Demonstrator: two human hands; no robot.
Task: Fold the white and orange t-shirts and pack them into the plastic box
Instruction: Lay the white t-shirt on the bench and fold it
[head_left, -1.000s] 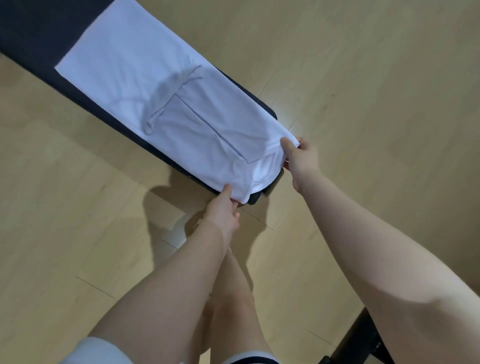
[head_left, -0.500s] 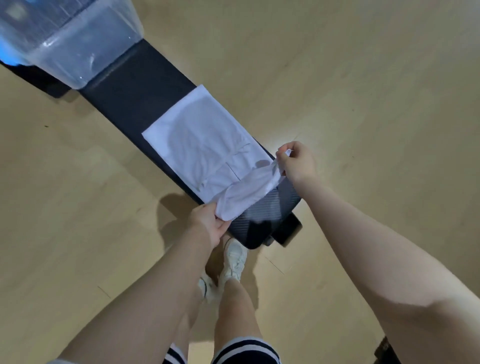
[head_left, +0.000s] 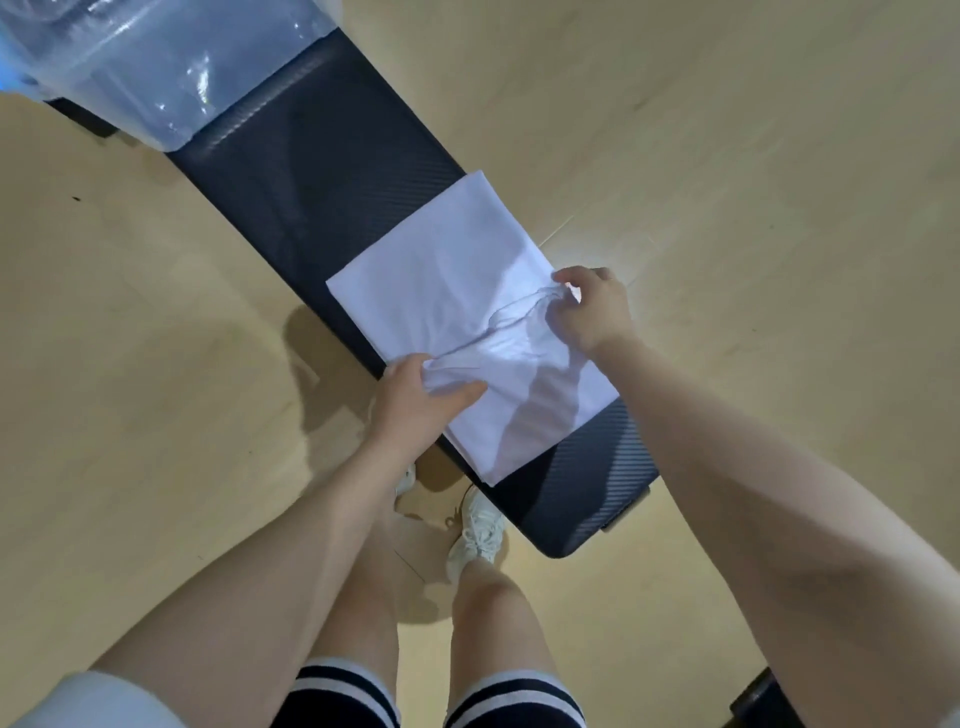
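The white t-shirt (head_left: 447, 291) lies folded into a compact rectangle on the near end of a black padded bench (head_left: 322, 171). My left hand (head_left: 415, 405) pinches the shirt's near-left edge, where the cloth bunches. At the right edge, my right hand (head_left: 592, 306) grips a fold of the same shirt. The clear plastic box (head_left: 156, 67) stands on the far end of the bench, at the top left. No orange t-shirt is in view.
The bench runs diagonally over a light wooden floor (head_left: 727, 156). My legs and white shoes (head_left: 478, 530) stand beside the bench's near end. A dark object (head_left: 763, 701) shows at the bottom right corner.
Both hands carried the shirt's near end up and over onto the rest, so the long strip is now a shorter rectangle. The view pulled back and the plastic box came into sight.
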